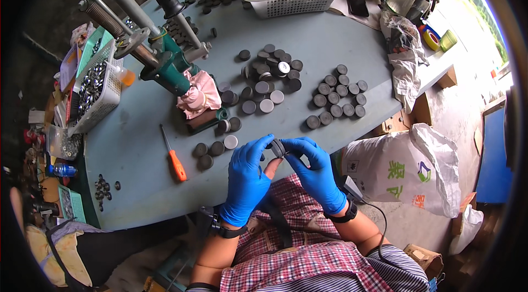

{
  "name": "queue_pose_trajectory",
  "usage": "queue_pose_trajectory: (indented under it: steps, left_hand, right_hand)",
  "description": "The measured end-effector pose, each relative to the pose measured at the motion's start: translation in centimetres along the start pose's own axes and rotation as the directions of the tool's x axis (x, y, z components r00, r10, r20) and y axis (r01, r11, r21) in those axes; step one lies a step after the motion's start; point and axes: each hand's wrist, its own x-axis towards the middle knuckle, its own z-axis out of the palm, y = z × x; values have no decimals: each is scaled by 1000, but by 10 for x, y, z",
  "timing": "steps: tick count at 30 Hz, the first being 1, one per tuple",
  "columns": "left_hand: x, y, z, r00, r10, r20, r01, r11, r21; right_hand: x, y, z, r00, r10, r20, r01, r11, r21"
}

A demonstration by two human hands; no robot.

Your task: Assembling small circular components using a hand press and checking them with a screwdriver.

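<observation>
In front of my body, at the table's near edge, my left hand [242,182] and my right hand [319,173] hold a dark grey round disc [277,148] between them. Both wear blue gloves; the bare left thumb tip shows below the disc. My left fingers close round its left side, and my right fingertips pinch its right edge. Beyond my left hand lie loose dark discs [217,148], one with a pale face. A bigger heap of discs [266,87] sits further back, some pale-faced. To the right, a flat cluster of dark discs [336,94] rests on the table.
A green hand press [170,72] with a pink cloth [199,94] stands left of centre. Nearer lies an orange-handled screwdriver [176,165]. White baskets of metal parts [264,10] [107,105] stand at the back and left. A white sack [379,165] is at the right.
</observation>
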Motion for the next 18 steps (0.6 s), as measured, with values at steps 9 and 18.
queue_pose_trajectory:
  steps: [9,18]
  left_hand:
    - [-9,-5,-5,992,102,-74,-108,991,-81]
    - [-8,-8,-6,990,129,-59,-125,991,56]
  right_hand:
    - [1,0,-14,988,-88,128,89,996,1]
    - [-15,16,-15,883,299,363,-413,862,294]
